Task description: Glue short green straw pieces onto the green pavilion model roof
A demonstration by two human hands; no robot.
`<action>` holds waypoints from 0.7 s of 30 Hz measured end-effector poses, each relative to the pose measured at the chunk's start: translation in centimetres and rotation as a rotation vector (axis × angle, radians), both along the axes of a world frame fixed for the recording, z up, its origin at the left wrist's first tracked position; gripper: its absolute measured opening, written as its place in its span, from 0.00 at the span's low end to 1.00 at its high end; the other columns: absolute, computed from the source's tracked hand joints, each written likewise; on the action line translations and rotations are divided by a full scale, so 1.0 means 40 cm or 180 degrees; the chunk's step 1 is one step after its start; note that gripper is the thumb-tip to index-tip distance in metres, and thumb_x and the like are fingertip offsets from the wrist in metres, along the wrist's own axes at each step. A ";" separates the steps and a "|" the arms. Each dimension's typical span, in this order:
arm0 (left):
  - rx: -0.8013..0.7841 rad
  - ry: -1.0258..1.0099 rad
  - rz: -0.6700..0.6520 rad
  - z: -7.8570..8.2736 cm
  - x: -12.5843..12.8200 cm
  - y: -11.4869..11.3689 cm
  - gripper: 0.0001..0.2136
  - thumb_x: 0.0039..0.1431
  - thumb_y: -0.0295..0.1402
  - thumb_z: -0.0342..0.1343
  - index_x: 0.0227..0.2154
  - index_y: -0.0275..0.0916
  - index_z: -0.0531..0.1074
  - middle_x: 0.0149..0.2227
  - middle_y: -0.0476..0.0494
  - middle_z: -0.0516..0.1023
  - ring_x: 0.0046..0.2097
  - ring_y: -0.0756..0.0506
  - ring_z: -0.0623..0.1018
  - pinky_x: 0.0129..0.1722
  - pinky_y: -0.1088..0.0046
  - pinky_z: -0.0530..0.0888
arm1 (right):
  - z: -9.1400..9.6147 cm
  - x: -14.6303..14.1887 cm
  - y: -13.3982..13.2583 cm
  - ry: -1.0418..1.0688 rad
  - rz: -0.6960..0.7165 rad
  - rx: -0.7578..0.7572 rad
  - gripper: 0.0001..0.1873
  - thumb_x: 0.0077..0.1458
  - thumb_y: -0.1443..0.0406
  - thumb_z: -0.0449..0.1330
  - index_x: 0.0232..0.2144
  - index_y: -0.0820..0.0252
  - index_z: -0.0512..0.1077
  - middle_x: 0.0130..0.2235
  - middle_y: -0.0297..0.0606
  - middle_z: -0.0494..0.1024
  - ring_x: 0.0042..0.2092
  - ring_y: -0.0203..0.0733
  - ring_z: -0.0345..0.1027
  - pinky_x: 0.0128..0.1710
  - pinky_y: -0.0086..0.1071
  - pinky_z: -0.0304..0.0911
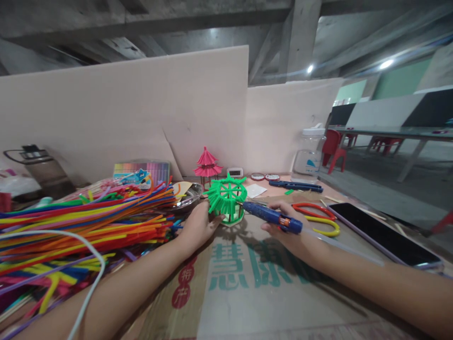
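My left hand (200, 225) is closed on the left side and base of a small green pavilion model (227, 197), made of fuzzy green stems with a ring-shaped, spoked roof. My right hand (288, 231) is wrapped round a blue hot glue gun (265, 212) with a clear glue stick (347, 245) trailing from its back end. The glue gun's nozzle points left and meets, or nearly meets, the right edge of the green roof. Under both hands lies a flattened cardboard sheet (244, 311) with green printed characters.
Bundles of coloured pipe cleaners (88, 226) cover the left side, crossed by a white cable (95, 283). Behind stand a pink pavilion model (207, 165) and a small digital clock (235, 172). Scissors (323, 229), a phone (382, 233) and a clear bottle (307, 153) are at right.
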State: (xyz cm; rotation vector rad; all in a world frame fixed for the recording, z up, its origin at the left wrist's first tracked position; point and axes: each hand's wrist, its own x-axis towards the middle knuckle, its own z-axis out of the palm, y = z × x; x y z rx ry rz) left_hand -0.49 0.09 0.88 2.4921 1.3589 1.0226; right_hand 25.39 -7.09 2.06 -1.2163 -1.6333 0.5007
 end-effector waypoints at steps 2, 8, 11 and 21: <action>-0.0001 0.0013 0.0015 -0.002 -0.001 0.002 0.20 0.62 0.40 0.56 0.55 0.39 0.69 0.54 0.34 0.76 0.59 0.34 0.73 0.61 0.53 0.68 | 0.003 -0.001 0.001 0.0030 -0.0017 -0.0022 0.16 0.46 0.54 0.65 0.34 0.54 0.69 0.22 0.29 0.70 0.23 0.39 0.62 0.23 0.31 0.58; -0.0009 0.0008 0.0016 -0.004 -0.002 0.001 0.21 0.63 0.41 0.55 0.56 0.39 0.68 0.55 0.34 0.75 0.60 0.35 0.72 0.61 0.53 0.67 | 0.012 -0.004 0.000 0.0111 -0.0005 -0.0049 0.15 0.44 0.54 0.65 0.33 0.54 0.69 0.22 0.29 0.70 0.23 0.39 0.62 0.23 0.31 0.58; 0.0003 0.0028 0.0014 -0.003 -0.002 -0.001 0.20 0.63 0.40 0.55 0.56 0.40 0.69 0.55 0.35 0.75 0.59 0.35 0.73 0.61 0.53 0.68 | 0.012 -0.004 -0.001 0.0100 -0.0027 -0.0032 0.16 0.44 0.54 0.65 0.33 0.54 0.69 0.22 0.29 0.70 0.23 0.39 0.62 0.23 0.31 0.56; 0.0002 0.0058 0.0017 0.001 0.001 -0.002 0.17 0.62 0.37 0.56 0.52 0.40 0.71 0.54 0.36 0.76 0.57 0.35 0.74 0.60 0.53 0.69 | 0.000 0.001 0.001 -0.0019 -0.0021 0.0099 0.15 0.49 0.53 0.64 0.34 0.54 0.69 0.23 0.28 0.69 0.24 0.39 0.62 0.24 0.31 0.56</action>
